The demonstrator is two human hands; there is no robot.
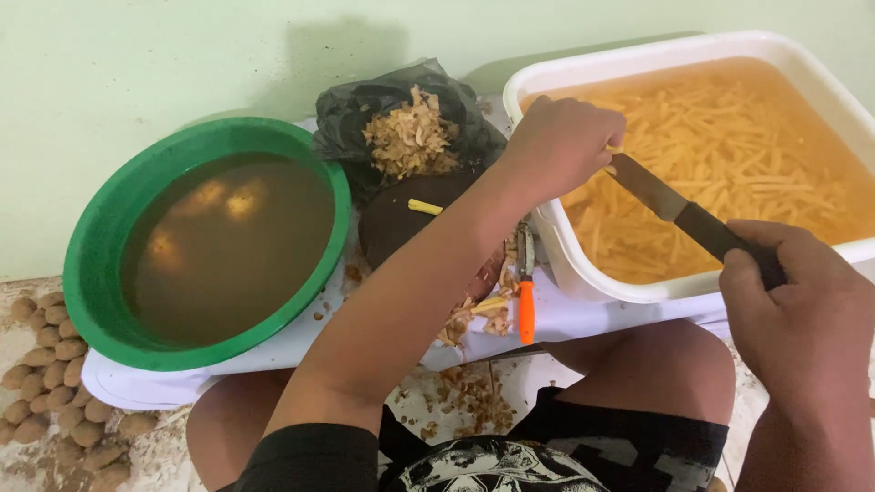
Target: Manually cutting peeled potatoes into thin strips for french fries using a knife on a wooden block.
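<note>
Two hands: right hand [802, 314] gripping one knife [688, 217]; left hand [561, 146] above one tub [565, 255]

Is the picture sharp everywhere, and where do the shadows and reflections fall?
Head view: mostly sharp, with even, soft light; the right hand at the frame's edge looks slightly soft. A dim shadow lies on the wall above the black bag. The murky water in the green basin shows faint pale reflections, and there is no strong glare on the white tub.
</note>
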